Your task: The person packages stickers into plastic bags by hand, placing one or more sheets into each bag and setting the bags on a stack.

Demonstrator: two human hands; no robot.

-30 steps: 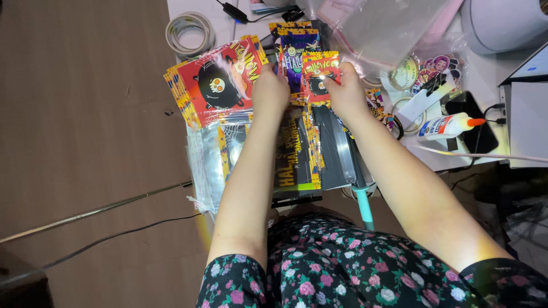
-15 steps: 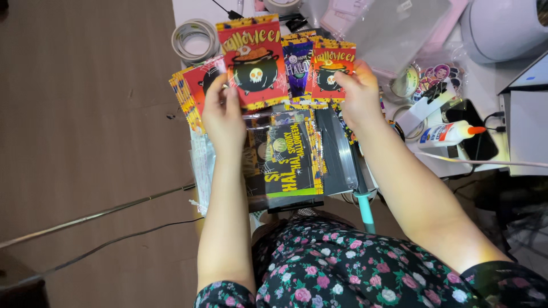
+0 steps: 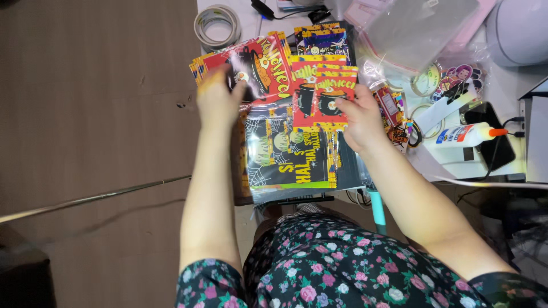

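Left hand (image 3: 216, 98) grips blurred red bags (image 3: 260, 63), right hand (image 3: 358, 117) pinches cauldron bags (image 3: 322, 97), half covered

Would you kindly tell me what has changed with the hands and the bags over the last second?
The left hand has brought its red bag, raised upright half a second ago, down tilted onto the left stack. The right hand has drawn its fanned red bags slightly nearer. The black bags, glue bottle and tape roll stayed put.
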